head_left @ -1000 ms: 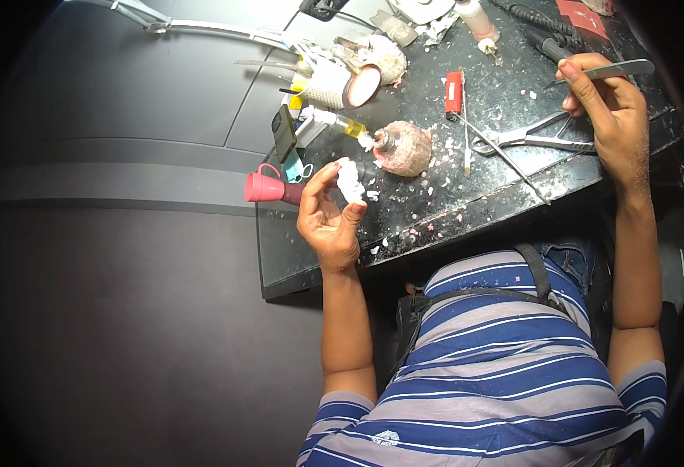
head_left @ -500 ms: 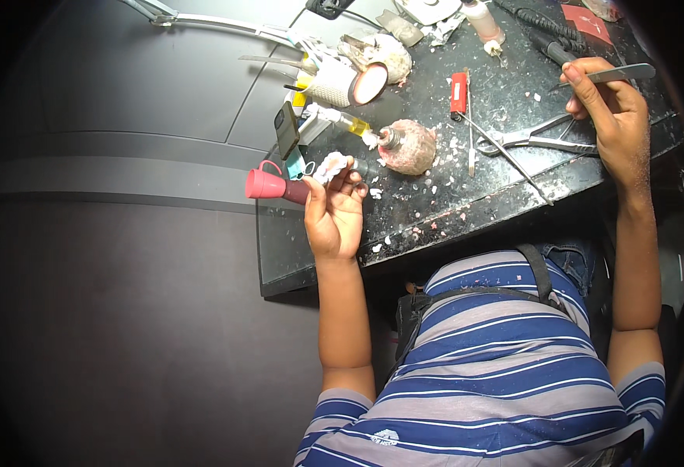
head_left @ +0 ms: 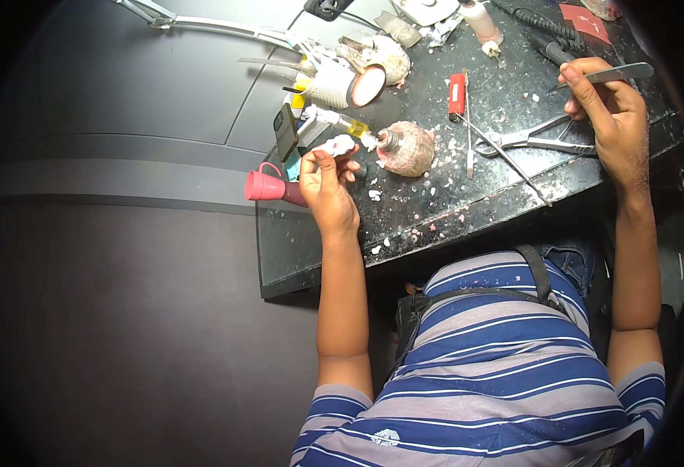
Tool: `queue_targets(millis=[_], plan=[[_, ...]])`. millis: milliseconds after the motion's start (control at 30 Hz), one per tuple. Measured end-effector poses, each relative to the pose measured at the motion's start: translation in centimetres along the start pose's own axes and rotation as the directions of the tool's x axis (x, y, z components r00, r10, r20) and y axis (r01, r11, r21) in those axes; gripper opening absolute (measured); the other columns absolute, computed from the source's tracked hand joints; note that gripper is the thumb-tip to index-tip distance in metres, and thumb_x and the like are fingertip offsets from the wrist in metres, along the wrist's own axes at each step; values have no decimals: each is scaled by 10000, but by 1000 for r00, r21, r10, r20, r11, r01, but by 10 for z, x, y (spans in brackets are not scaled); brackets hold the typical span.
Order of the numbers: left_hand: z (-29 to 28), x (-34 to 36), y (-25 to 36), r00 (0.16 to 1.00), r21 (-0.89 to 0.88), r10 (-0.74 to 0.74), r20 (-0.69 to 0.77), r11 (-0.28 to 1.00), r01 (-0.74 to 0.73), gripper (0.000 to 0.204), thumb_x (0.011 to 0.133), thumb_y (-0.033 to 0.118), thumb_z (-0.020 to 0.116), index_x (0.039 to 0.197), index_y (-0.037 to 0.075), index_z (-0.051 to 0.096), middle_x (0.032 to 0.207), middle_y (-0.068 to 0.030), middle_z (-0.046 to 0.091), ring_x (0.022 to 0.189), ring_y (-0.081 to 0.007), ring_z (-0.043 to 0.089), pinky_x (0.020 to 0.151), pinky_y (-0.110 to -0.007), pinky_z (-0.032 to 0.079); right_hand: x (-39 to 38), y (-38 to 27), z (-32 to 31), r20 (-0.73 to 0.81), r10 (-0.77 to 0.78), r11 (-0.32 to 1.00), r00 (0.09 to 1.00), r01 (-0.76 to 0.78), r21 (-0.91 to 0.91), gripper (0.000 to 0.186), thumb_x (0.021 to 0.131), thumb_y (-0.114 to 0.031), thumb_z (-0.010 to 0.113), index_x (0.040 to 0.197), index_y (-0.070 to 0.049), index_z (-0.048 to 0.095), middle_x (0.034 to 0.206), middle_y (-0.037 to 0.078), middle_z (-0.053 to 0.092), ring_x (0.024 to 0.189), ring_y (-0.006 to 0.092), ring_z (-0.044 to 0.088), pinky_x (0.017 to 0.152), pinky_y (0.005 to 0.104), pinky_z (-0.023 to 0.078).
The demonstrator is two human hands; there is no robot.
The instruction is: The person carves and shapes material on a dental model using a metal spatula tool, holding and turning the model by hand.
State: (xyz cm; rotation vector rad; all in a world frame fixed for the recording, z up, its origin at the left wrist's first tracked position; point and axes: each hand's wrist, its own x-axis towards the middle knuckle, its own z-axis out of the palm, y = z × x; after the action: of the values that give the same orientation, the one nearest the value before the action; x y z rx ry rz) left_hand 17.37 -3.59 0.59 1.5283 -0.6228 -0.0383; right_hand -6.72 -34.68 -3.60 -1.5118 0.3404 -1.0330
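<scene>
My left hand (head_left: 330,191) is raised over the table's left part, its fingers pinched on a small lumpy white piece (head_left: 337,145) that looks like a dental cast. Part of that piece is hidden by the fingers. Just right of it stands a round pink-crusted burner (head_left: 406,149) with a metal neck. At the right, my right hand (head_left: 614,117) is closed on a slim, flat-handled metal knife (head_left: 622,73), the thin tip pointing left. Under that hand lie metal pliers (head_left: 530,140), their handles spread.
A red lighter (head_left: 457,95) and thin metal tools (head_left: 505,159) lie mid-table among white crumbs. At the left are a pink cup (head_left: 264,186), a phone (head_left: 285,131) and a toppled tool holder (head_left: 333,84). A bottle (head_left: 480,22) stands at the back.
My left hand has turned and tilted the white piece, bringing it slightly up and closer to the burner. My right hand stays nearly still with the knife.
</scene>
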Motion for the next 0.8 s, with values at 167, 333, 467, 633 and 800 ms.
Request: queue_targets(millis=[167, 333, 467, 633, 800], plan=[[11, 0, 1, 996, 51, 70, 61, 996, -73, 382, 1010, 395, 589, 1098, 25, 551, 1040, -146, 714, 776, -140, 646, 655, -244, 461, 0, 1, 0, -2, 3, 1000, 1000, -3, 3, 165, 986, -170, 664, 991, -12, 712, 939, -2, 670, 709, 59, 560, 666, 206, 453], [14, -5, 1, 975, 44, 172, 138, 983, -180, 419, 993, 373, 616, 1184, 6, 549, 1090, -128, 692, 863, -169, 647, 709, -270, 465, 0, -1, 0, 8, 4, 1000, 1000, -4, 17, 162, 984, -165, 665, 992, -10, 711, 939, -1, 670, 708, 61, 557, 667, 208, 453], [15, -7, 0, 973, 26, 183, 142, 982, -188, 456, 983, 376, 629, 1224, -2, 547, 1102, -133, 692, 890, -176, 649, 732, -269, 462, 0, 1, 0, 8, -13, 1000, 1000, 13, 23, 160, 983, -163, 666, 994, -10, 711, 936, -2, 669, 707, 63, 558, 668, 210, 454], [19, -8, 2, 950, 64, 267, 163, 958, -280, 465, 977, 377, 636, 1226, -9, 558, 1126, -136, 692, 905, -179, 653, 753, -275, 467, 0, -2, 0, 9, 0, 1000, 1000, 0, 13, 158, 984, -165, 665, 992, -15, 713, 932, -3, 667, 712, 62, 561, 668, 210, 453], [22, -9, 2, 947, 51, 271, 170, 958, -284, 464, 975, 378, 639, 1219, -10, 565, 1128, -135, 690, 913, -178, 658, 759, -278, 469, 0, -1, -1, 17, 12, 1000, 1000, -13, 7, 161, 984, -167, 665, 992, -14, 713, 935, -3, 666, 716, 62, 562, 671, 209, 453]])
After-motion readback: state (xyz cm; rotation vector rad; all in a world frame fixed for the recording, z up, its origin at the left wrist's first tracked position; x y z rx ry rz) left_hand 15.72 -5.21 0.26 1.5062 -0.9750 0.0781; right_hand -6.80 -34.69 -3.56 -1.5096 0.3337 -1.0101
